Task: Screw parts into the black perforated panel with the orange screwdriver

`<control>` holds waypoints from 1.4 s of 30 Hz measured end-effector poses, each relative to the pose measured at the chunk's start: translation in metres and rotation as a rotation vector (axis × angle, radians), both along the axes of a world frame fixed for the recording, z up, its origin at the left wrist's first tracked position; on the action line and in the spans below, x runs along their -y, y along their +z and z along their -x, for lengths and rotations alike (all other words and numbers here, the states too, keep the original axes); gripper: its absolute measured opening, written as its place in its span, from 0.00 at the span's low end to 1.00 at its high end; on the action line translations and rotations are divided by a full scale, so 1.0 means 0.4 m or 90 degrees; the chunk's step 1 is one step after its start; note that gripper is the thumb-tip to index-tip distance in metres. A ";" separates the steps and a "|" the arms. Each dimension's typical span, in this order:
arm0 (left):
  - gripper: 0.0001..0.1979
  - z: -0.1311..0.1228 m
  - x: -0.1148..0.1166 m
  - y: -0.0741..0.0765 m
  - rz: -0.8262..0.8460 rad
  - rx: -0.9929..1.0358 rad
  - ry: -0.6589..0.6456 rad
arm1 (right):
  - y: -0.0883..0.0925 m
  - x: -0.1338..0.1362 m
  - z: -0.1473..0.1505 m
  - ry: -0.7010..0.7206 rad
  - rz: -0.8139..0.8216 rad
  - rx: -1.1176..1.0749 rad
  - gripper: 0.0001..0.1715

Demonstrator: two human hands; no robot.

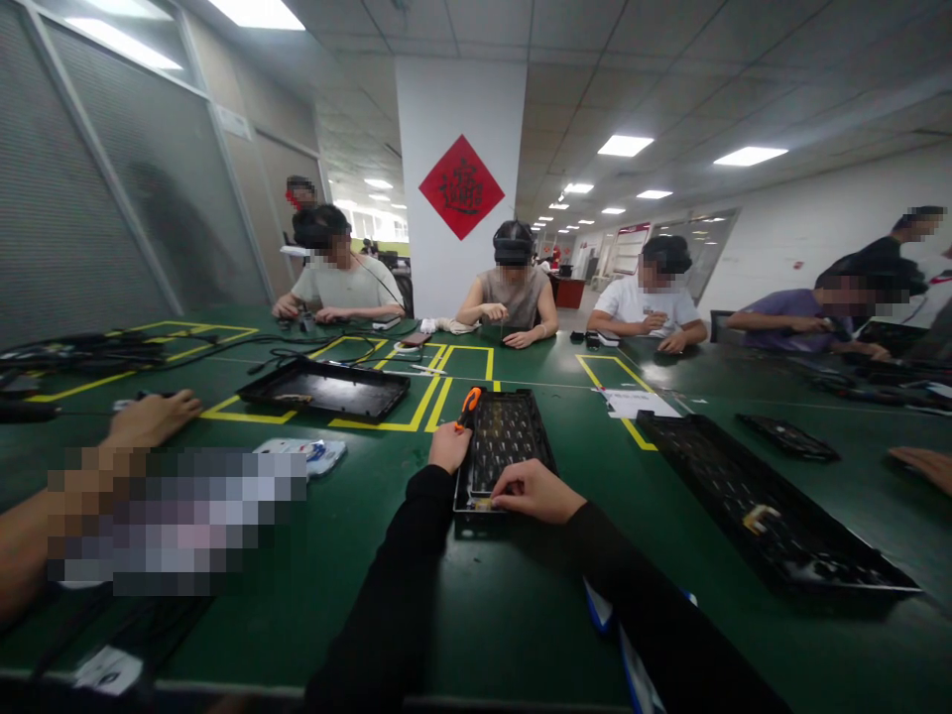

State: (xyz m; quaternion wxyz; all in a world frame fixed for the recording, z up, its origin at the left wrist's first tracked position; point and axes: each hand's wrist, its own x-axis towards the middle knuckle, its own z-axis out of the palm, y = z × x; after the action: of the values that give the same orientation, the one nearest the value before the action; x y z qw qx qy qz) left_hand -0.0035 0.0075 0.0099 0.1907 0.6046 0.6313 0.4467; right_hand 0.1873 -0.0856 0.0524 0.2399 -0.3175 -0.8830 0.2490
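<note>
Lying lengthwise before the person was a shallow, black, rectangular case (513, 436) with light marks in rows inside. The left hand (448, 448), at its left edge, was closed on an orange-and-black handle (468, 405). The right hand (541, 489), apart from the left, bent its fingers over the near end, beside a small yellowish part (483, 504); I could not tell whether they gripped it. Under everything was a green table (387, 471), where a long black tray (733, 471) lay to the right.
</note>
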 end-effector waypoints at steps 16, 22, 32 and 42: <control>0.11 0.004 -0.009 -0.010 -0.017 -0.037 -0.010 | 0.002 0.001 0.001 0.005 0.015 -0.022 0.16; 0.11 0.005 -0.007 -0.006 -0.013 -0.030 -0.009 | 0.003 0.002 0.005 -0.001 0.008 -0.013 0.16; 0.11 -0.002 0.003 0.004 -0.002 -0.040 0.011 | -0.003 -0.002 -0.004 -0.006 0.047 -0.006 0.17; 0.11 0.002 -0.001 -0.002 -0.003 -0.016 -0.003 | 0.004 0.003 0.002 0.002 0.027 -0.019 0.17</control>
State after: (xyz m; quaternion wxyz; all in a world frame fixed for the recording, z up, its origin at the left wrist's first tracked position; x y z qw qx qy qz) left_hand -0.0043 0.0079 0.0090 0.1823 0.6120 0.6315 0.4398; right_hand 0.1863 -0.0868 0.0540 0.2455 -0.3175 -0.8744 0.2728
